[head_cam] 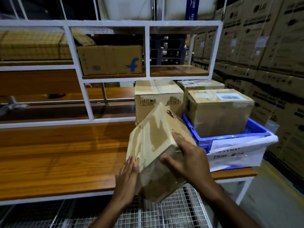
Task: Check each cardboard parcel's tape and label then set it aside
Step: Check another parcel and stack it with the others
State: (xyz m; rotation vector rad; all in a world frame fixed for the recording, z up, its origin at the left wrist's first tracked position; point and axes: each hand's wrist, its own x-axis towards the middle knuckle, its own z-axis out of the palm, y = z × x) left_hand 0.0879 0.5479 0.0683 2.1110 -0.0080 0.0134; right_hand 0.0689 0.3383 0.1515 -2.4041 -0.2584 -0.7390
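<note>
A taped cardboard parcel is tilted up over the front edge of the wooden table, its glossy tape-covered face turned toward me. My right hand grips its right near corner, thumb on the lower face and fingers on the upper one. Flat against the parcel's lower left side lies my left hand, fingers straight and together. No label shows on the faces I can see.
Behind it stands another parcel on the table. A blue crate at the right holds a labelled parcel, with a further one behind. A white shelf frame carries a box. Stacked cartons line the right wall.
</note>
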